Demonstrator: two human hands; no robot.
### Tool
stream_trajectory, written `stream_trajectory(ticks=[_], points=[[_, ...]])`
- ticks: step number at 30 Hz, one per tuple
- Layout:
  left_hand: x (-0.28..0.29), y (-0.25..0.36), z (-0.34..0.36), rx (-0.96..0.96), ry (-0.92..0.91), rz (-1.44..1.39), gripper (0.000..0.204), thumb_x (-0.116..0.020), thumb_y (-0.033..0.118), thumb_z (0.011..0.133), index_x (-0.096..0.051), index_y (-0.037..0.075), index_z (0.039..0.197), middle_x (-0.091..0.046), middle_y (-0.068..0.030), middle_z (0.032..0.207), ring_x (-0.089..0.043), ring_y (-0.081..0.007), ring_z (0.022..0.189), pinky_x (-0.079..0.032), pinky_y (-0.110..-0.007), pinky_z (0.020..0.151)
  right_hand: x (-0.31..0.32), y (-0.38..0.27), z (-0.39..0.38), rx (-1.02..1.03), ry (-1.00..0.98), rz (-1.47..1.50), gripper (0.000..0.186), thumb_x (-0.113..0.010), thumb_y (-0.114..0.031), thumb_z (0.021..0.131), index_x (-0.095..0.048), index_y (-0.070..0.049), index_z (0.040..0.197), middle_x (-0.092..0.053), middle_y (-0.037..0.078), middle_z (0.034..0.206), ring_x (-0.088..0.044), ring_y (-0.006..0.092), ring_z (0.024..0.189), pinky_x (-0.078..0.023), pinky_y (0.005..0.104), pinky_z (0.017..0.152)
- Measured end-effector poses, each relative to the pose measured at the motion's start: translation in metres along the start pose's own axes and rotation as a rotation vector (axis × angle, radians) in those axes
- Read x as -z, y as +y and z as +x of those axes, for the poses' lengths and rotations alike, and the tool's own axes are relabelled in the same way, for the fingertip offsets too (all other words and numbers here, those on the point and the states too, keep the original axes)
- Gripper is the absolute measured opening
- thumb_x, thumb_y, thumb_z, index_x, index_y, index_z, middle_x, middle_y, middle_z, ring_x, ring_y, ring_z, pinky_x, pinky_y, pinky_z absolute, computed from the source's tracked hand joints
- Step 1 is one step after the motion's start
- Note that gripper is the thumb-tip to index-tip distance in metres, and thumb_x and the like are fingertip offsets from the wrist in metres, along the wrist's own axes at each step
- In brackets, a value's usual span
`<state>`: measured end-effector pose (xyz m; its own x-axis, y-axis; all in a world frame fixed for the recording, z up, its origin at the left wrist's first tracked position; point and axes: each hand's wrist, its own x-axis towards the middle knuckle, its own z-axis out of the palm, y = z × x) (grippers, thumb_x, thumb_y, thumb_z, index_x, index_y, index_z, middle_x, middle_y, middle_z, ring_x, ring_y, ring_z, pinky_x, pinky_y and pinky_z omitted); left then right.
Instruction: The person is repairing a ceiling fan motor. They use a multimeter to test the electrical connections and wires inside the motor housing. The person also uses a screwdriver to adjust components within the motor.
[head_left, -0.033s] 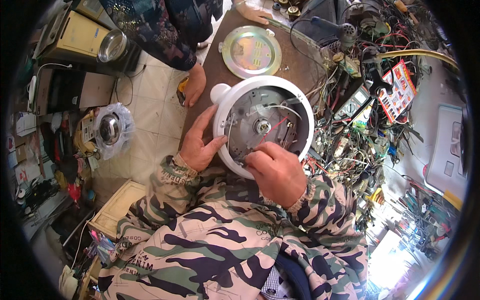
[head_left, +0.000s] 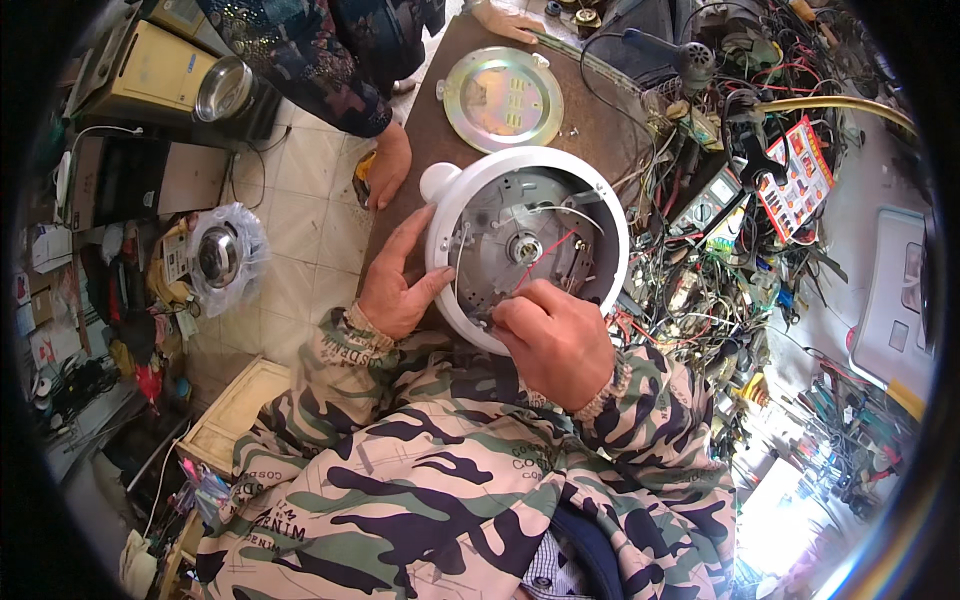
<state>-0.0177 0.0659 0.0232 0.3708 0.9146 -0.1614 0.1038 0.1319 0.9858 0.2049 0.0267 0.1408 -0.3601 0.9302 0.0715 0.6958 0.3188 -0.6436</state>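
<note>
Tangled wires (head_left: 690,300) crowd the right side, with a multimeter (head_left: 703,207) among them, near a red-and-white printed sheet (head_left: 797,183). Across the tiled floor (head_left: 305,185), a steel bowl (head_left: 226,90) sits beside a yellow cabinet (head_left: 155,68); nearer, clear plastic (head_left: 253,250) wraps a round metal vessel (head_left: 218,257).

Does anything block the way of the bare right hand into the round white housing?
Nothing visible does. The bare right hand reaches over the near rim of the round white housing, which is open towards the camera. A thin red wire inside lies beyond the hand, not across its way. What the fingertips touch is hidden.
</note>
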Motion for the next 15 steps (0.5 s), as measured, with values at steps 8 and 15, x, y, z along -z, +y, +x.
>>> stream_trajectory(ticks=[8,15], points=[[0.001,-0.008,0.001,-0.010,-0.007,-0.056,0.075,-0.075,0.011,0.093,-0.037,-0.001,0.156,-0.048,-0.0204,0.152,-0.047,-0.0279,0.141,-0.036,-0.038,0.117,-0.001,-0.004,0.005,-0.028,0.026,-0.013,0.018,-0.081,-0.010,0.079,-0.065,-0.007,0.089,-0.061,0.009,0.081,-0.066,0.0313,0.069,-0.053,0.0415,0.058],[0.001,-0.012,0.000,-0.027,-0.003,-0.058,0.075,-0.074,0.012,0.093,-0.036,-0.001,0.157,-0.048,-0.0186,0.152,-0.048,-0.0268,0.139,-0.036,-0.037,0.117,-0.008,-0.012,0.000,-0.122,0.021,-0.072,0.017,-0.080,-0.009,0.081,-0.065,-0.006,0.089,-0.062,0.011,0.083,-0.065,0.0302,0.061,-0.051,0.0392,0.054]])
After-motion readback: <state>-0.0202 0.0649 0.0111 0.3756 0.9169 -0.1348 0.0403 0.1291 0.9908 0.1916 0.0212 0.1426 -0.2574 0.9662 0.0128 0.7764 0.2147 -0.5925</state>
